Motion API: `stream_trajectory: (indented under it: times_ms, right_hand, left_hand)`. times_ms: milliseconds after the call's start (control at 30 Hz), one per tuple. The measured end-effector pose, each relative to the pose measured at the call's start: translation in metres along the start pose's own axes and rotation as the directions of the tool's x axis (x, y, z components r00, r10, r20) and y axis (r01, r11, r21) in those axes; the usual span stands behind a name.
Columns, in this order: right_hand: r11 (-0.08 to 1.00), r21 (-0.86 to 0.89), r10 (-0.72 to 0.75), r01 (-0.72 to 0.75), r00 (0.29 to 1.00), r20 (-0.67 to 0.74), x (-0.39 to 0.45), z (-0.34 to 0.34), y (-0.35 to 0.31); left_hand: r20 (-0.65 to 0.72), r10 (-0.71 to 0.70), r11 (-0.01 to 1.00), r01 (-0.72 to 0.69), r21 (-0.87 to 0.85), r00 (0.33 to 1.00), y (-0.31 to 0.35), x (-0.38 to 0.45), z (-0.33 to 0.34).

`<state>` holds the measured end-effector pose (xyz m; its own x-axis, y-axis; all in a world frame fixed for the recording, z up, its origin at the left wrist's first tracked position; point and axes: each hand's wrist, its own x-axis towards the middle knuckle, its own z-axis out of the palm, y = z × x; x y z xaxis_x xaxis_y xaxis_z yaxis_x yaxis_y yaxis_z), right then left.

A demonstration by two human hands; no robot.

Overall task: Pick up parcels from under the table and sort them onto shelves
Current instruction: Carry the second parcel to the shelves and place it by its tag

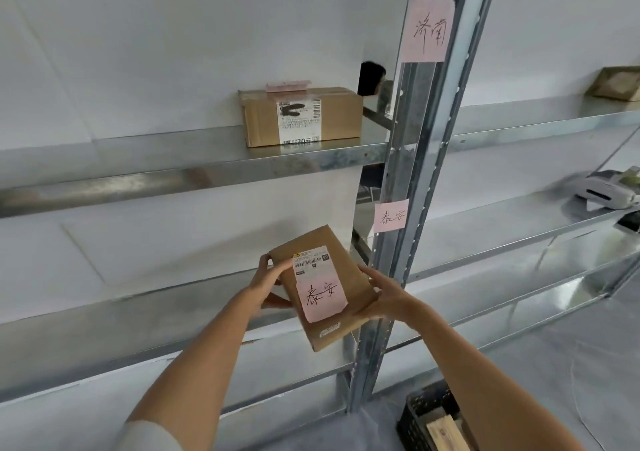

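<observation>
A small brown cardboard parcel (343, 277) with a white barcode label and a pink handwritten note is held between both hands, tilted, in front of the middle shelf (121, 326). My left hand (268, 282) grips its left edge and my right hand (386, 296) holds its right side. The parcel's far end reaches over the shelf's front edge. A pink note (390, 220) on the metal upright (433, 159) at this shelf's level bears the same characters as the parcel's note.
A larger cardboard box (301, 116) stands on the upper shelf (194, 170). Another pink note (428, 29) is stuck higher on the upright. White devices (606, 191) lie on the right bay's shelf, and a parcel (618, 83) above. A black crate (433, 419) with parcels sits on the floor.
</observation>
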<state>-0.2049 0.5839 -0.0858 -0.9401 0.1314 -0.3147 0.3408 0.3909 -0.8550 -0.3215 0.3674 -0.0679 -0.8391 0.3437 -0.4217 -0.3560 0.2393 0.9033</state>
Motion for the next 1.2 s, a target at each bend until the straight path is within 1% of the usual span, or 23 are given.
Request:
stream_trajectory:
  times_ms: [67,100,133,233,267,367,500,567,633,700,733,767,833,900,967,1067,1200]
  right_hand:
    - [1.000,0.025,-0.017,0.018,0.999,-0.052,0.011,-0.007,0.002]
    - [0.999,0.042,-0.030,0.034,0.996,-0.084,0.018,-0.010,0.004]
    - [0.997,0.060,-0.040,0.046,0.994,-0.106,0.024,-0.012,0.005]
    - [0.993,0.102,-0.042,0.054,0.992,-0.118,0.043,-0.013,0.006]
    - [0.990,0.130,-0.032,0.048,0.992,-0.121,0.050,-0.012,0.007]
    - [0.977,0.213,0.007,0.025,0.989,-0.148,0.070,-0.008,0.002]
    - [0.965,0.258,-0.008,0.044,0.990,-0.138,0.085,-0.005,-0.011]
    - [0.945,0.325,0.011,0.022,0.995,-0.098,0.087,-0.005,-0.016]
    - [0.941,0.339,-0.008,0.019,0.999,-0.034,0.086,-0.008,-0.018]
    - [0.960,0.273,-0.081,0.065,0.995,0.049,0.086,-0.012,-0.018]
    - [0.975,0.198,-0.118,0.098,0.989,0.092,0.087,-0.014,-0.017]
    - [0.988,0.083,-0.137,0.127,0.983,0.121,0.091,-0.015,-0.014]
    - [0.967,-0.189,-0.148,0.168,0.982,0.114,0.100,-0.016,-0.009]
    - [0.910,-0.383,-0.149,0.158,0.987,0.052,0.110,-0.015,-0.008]
    - [0.882,-0.453,-0.143,0.126,0.990,-0.003,0.121,-0.015,-0.007]
    - [0.889,-0.452,-0.112,0.079,0.993,-0.048,0.139,-0.016,-0.010]
    - [0.877,-0.479,-0.099,0.042,0.991,-0.093,0.161,-0.009,-0.005]
  left_hand:
    - [-0.051,-0.005,0.999,0.003,-0.046,0.999,-0.002,0.005,-0.002]
    - [-0.088,-0.005,0.999,0.001,-0.040,0.996,-0.005,0.008,-0.005]
    - [-0.132,0.007,1.000,-0.009,-0.019,0.991,-0.009,0.012,-0.010]
    - [-0.267,0.065,0.992,-0.034,0.119,0.962,-0.022,0.014,-0.023]
    - [-0.297,0.071,0.992,-0.035,0.124,0.952,-0.026,0.012,-0.026]
    - [-0.318,0.015,0.997,0.009,0.074,0.948,-0.035,0.003,-0.029]
    - [-0.324,0.023,0.997,0.001,0.074,0.946,-0.044,-0.006,-0.018]
    - [-0.346,0.033,0.995,0.000,0.095,0.938,-0.045,-0.009,-0.012]
    - [-0.373,0.050,0.994,-0.012,0.104,0.926,-0.044,-0.008,-0.006]
    - [-0.392,0.081,0.990,-0.030,0.135,0.916,-0.042,-0.005,0.001]
    - [-0.400,0.099,0.986,-0.035,0.163,0.911,-0.041,-0.002,0.004]
    - [-0.409,0.108,0.980,-0.029,0.195,0.906,-0.039,0.001,0.008]
    - [-0.420,0.125,0.969,-0.019,0.247,0.899,-0.035,0.010,0.015]
    - [-0.419,0.152,0.955,-0.023,0.297,0.895,-0.031,0.022,0.020]
    - [-0.413,0.176,0.941,-0.028,0.339,0.894,-0.027,0.034,0.022]
    - [-0.400,0.185,0.920,-0.015,0.392,0.898,-0.026,0.055,0.021]
    - [-0.384,0.172,0.849,0.061,0.525,0.907,-0.031,0.078,0.017]
